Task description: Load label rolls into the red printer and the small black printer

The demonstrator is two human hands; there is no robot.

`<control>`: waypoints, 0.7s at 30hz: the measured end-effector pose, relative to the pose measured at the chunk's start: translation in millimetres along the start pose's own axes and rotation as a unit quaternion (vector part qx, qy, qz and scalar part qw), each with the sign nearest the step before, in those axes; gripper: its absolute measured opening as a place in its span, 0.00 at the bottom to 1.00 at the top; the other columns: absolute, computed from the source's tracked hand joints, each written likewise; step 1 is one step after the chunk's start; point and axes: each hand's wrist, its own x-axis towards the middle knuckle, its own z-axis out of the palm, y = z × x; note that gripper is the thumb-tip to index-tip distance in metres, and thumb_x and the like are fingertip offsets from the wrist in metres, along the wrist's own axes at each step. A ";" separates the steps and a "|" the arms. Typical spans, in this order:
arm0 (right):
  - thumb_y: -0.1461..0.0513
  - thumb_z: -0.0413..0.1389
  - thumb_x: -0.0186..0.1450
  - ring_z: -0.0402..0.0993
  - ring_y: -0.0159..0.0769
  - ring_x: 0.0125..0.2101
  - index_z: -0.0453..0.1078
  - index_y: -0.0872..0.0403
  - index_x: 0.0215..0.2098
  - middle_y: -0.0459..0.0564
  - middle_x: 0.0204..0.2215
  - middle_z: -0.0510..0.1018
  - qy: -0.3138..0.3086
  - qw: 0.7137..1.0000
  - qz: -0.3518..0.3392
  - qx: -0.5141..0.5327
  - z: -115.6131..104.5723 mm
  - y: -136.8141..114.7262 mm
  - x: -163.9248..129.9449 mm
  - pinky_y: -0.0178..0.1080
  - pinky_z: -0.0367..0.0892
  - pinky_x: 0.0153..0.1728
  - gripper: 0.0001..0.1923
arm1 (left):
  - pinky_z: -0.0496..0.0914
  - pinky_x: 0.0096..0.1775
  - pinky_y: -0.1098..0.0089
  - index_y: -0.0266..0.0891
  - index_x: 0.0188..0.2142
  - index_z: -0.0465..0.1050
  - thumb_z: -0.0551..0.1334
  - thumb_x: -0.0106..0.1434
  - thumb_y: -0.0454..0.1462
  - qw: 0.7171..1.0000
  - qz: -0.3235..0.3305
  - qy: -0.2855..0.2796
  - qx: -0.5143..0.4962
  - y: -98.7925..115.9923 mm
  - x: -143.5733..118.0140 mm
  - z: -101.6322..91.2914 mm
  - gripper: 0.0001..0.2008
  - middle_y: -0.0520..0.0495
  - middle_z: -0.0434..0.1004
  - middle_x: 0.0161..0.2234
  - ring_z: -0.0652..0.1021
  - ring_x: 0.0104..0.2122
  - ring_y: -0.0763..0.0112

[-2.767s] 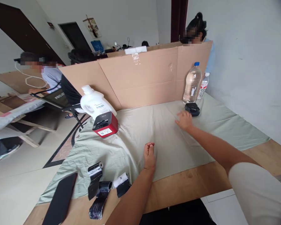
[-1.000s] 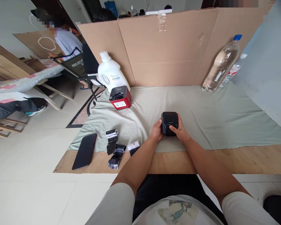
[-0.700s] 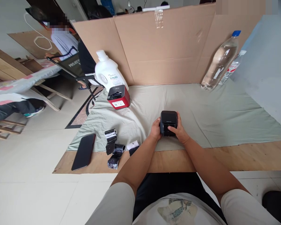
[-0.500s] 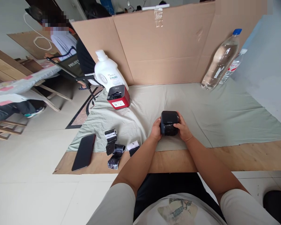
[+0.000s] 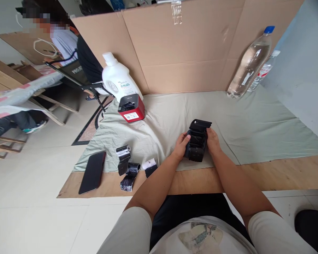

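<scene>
A small black receipt printer (image 5: 196,153) is between my two hands, its lid raised at the far side and its hollow compartment showing. My left hand (image 5: 181,145) grips the printer's left side, with the thumb on the upper edge. Around the right side is my right hand (image 5: 213,140), closed near the raised lid; some of its fingers are hidden. To the left lie partly unrolled dark-printed paper rolls: one roll (image 5: 123,151), another roll (image 5: 134,168) in front of it, and a third roll (image 5: 149,163) close to my left forearm.
A black phone (image 5: 92,173) lies at the front left. Behind it stand a red-and-black box-shaped device (image 5: 131,108) and a white detergent bottle (image 5: 120,78). Water bottles (image 5: 250,65) lean at the back right by a cardboard panel (image 5: 185,49). A person (image 5: 65,44) sits beyond, at left.
The printer's lid has gone from closed to raised. My right hand has moved up and right with the lid, and the printer has tilted slightly in my hands.
</scene>
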 end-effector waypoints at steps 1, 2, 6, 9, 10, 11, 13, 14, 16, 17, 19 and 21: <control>0.34 0.47 0.62 0.64 0.34 0.28 0.62 0.51 0.28 0.45 0.25 0.68 0.015 1.000 0.005 0.009 0.3 -1.4 0.0 0.38 0.61 0.29 0.30 | 0.68 0.53 0.61 0.37 0.45 0.73 0.71 0.54 0.52 1.000 0.002 -0.002 0.014 0.3 -0.2 0.6 0.26 0.42 0.80 0.46 0.77 0.50 0.59; 0.34 0.49 0.61 0.62 0.33 0.27 0.61 0.51 0.27 0.44 0.23 0.66 0.030 0.999 0.010 0.013 0.6 -2.8 -0.2 0.37 0.60 0.29 0.29 | 0.68 0.53 0.61 0.37 0.45 0.73 0.70 0.55 0.52 0.999 0.006 0.002 0.032 0.7 -0.1 1.0 0.25 0.42 0.79 0.46 0.78 0.49 0.59; 0.34 0.48 0.61 0.59 0.33 0.25 0.58 0.50 0.23 0.42 0.21 0.62 0.021 0.996 -0.012 -0.082 0.3 -5.1 -1.1 0.37 0.58 0.29 0.30 | 0.68 0.51 0.61 0.37 0.44 0.72 0.65 0.61 0.47 0.982 0.027 0.083 0.169 3.9 -0.3 0.6 0.18 0.41 0.79 0.45 0.78 0.47 0.60; 0.36 0.44 0.63 0.60 0.35 0.27 0.60 0.50 0.22 0.44 0.21 0.65 0.000 0.974 -0.049 -0.220 1.0 -2.1 0.2 0.38 0.57 0.31 0.29 | 0.68 0.51 0.61 0.38 0.43 0.72 0.59 0.66 0.43 0.943 0.026 0.144 0.299 8.6 -1.9 0.0 0.12 0.41 0.79 0.44 0.77 0.47 0.60; 0.38 0.43 0.64 0.61 0.36 0.28 0.60 0.50 0.22 0.45 0.21 0.66 -0.004 0.964 -0.057 -0.260 1.7 -0.7 1.0 0.39 0.57 0.31 0.29 | 0.68 0.51 0.60 0.38 0.43 0.72 0.58 0.67 0.42 0.928 0.023 0.150 0.341 10.4 -2.6 -0.1 0.11 0.41 0.79 0.45 0.77 0.47 0.60; 0.39 0.43 0.65 0.63 0.37 0.29 0.62 0.50 0.22 0.47 0.22 0.68 -0.008 0.954 -0.060 -0.293 2.5 0.6 2.0 0.39 0.57 0.32 0.28 | 0.68 0.52 0.60 0.37 0.44 0.72 0.58 0.67 0.42 0.911 0.022 0.152 0.383 12.4 -3.3 0.0 0.12 0.40 0.79 0.45 0.77 0.47 0.59; 0.42 0.44 0.66 0.66 0.40 0.32 0.65 0.51 0.23 0.49 0.24 0.72 -0.012 0.940 -0.061 -0.336 4.5 2.6 3.7 0.40 0.58 0.33 0.26 | 0.67 0.53 0.58 0.36 0.44 0.72 0.59 0.66 0.41 0.869 0.031 0.158 0.468 16.5 -4.8 0.5 0.12 0.37 0.77 0.46 0.76 0.49 0.57; 0.44 0.45 0.66 0.67 0.41 0.33 0.67 0.51 0.24 0.51 0.25 0.74 -0.012 0.935 -0.061 -0.349 5.4 3.2 4.2 0.40 0.59 0.34 0.25 | 0.66 0.54 0.57 0.35 0.43 0.73 0.60 0.65 0.41 0.846 0.042 0.165 0.505 18.6 -5.7 0.9 0.12 0.36 0.77 0.47 0.75 0.50 0.56; 0.46 0.46 0.66 0.68 0.42 0.35 0.69 0.51 0.25 0.52 0.27 0.76 -0.013 0.929 -0.062 -0.364 6.7 4.0 4.8 0.41 0.59 0.35 0.22 | 0.65 0.55 0.57 0.35 0.43 0.74 0.61 0.64 0.39 0.807 0.080 0.183 0.556 23.2 -8.0 2.4 0.11 0.36 0.76 0.47 0.73 0.51 0.56; 0.47 0.46 0.66 0.69 0.43 0.36 0.69 0.51 0.26 0.52 0.28 0.77 -0.013 0.928 -0.062 -0.368 7.1 4.2 4.8 0.41 0.60 0.36 0.22 | 0.65 0.55 0.58 0.36 0.43 0.74 0.60 0.65 0.38 0.793 0.103 0.185 0.571 25.9 -9.3 3.6 0.10 0.37 0.76 0.46 0.73 0.51 0.57; 0.48 0.47 0.66 0.69 0.43 0.36 0.70 0.51 0.26 0.53 0.29 0.77 -0.013 0.926 -0.059 -0.374 7.4 4.4 4.7 0.41 0.60 0.36 0.21 | 0.66 0.54 0.59 0.38 0.43 0.75 0.60 0.65 0.35 0.775 0.138 0.153 0.598 32.4 -11.9 7.4 0.09 0.41 0.78 0.45 0.73 0.49 0.59; 0.48 0.47 0.67 0.70 0.43 0.37 0.70 0.51 0.26 0.53 0.29 0.78 -0.013 0.924 -0.058 -0.378 7.6 4.6 4.8 0.41 0.60 0.36 0.20 | 0.65 0.54 0.59 0.42 0.43 0.77 0.60 0.65 0.34 0.748 0.138 0.080 0.644 41.2 -13.3 13.4 0.09 0.44 0.80 0.44 0.72 0.50 0.58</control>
